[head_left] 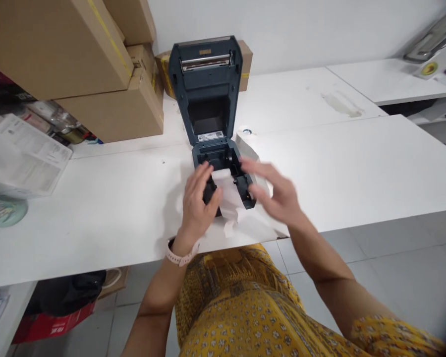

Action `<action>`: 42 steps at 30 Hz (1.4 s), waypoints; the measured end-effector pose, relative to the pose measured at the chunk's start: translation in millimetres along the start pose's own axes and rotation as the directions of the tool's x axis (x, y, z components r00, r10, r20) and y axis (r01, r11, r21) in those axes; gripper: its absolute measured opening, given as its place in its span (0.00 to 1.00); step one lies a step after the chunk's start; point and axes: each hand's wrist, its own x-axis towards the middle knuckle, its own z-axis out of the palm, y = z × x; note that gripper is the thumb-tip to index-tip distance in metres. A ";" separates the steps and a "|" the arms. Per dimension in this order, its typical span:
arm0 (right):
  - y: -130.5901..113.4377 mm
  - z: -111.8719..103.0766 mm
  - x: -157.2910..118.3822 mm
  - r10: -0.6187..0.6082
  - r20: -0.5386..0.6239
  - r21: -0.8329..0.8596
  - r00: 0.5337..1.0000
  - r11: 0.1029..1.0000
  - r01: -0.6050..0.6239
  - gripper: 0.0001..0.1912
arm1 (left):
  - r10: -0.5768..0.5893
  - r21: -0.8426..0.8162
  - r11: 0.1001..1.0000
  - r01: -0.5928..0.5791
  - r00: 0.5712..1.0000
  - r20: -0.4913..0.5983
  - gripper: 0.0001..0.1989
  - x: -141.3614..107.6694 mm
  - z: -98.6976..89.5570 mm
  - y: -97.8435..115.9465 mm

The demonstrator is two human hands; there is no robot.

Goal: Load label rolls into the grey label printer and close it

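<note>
A dark blue-grey label printer (213,106) stands on the white table with its lid raised. White paper (228,196) lies across its open base and hangs over the front, its end torn and uneven. My left hand (200,201) rests at the left side of the base, fingers apart, holding nothing. On the right, my right hand (273,191) is slightly blurred, with its fingers spread near the base's right edge and nothing in them.
Cardboard boxes (115,106) are stacked at the back left, near a white printed box (26,153). Another small carton (246,64) sits behind the lid. The table's front edge (134,270) runs just before my body.
</note>
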 end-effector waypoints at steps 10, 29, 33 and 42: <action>33.9 -19.0 232.2 0.274 -0.006 0.285 0.962 0.922 -0.261 0.31 | 0.165 0.013 0.986 -0.164 0.983 -0.081 0.08 -78.6 4.7 42.3; 25.1 32.6 -14.8 -0.172 0.051 -0.229 0.984 0.957 0.179 0.20 | -0.542 -0.530 0.686 0.499 0.836 0.085 0.20 -119.4 11.5 21.3; 25.4 40.1 -19.7 -0.117 -0.035 -0.177 0.993 0.978 0.109 0.21 | -0.560 -0.621 0.523 0.584 0.785 0.266 0.23 -103.9 19.8 24.5; 32.6 48.1 -23.9 -0.122 -0.133 -0.154 0.984 0.983 0.102 0.20 | -0.578 -0.598 0.402 0.693 0.699 0.422 0.23 -76.7 36.6 39.8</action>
